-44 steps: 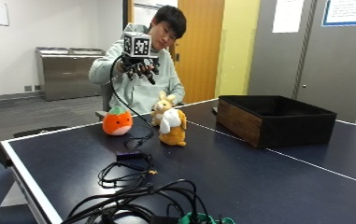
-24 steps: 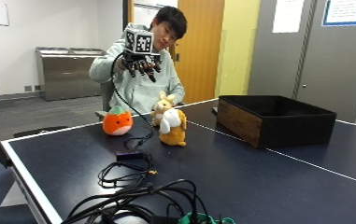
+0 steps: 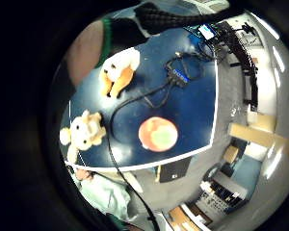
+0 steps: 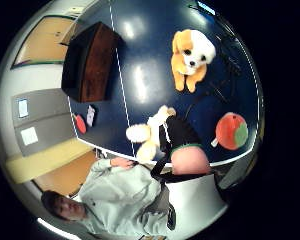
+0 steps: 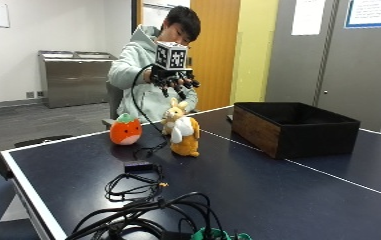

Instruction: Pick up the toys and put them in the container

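Gloved right hand (image 5: 175,82) hovers fingers spread, holding nothing, over three plush toys (image 5: 185,136) and one dark container (image 5: 295,127) on the blue table (image 5: 256,185).

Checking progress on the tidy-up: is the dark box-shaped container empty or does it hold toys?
Empty as far as visible: the dark box-shaped container shows only bare inner walls; its floor is hidden.

The cream plush rabbit (image 5: 173,116) is mostly hidden behind the orange-and-white plush dog (image 5: 185,136); black cables (image 5: 143,220) are cut off, and the green object (image 5: 218,234) among them is perhaps tape.
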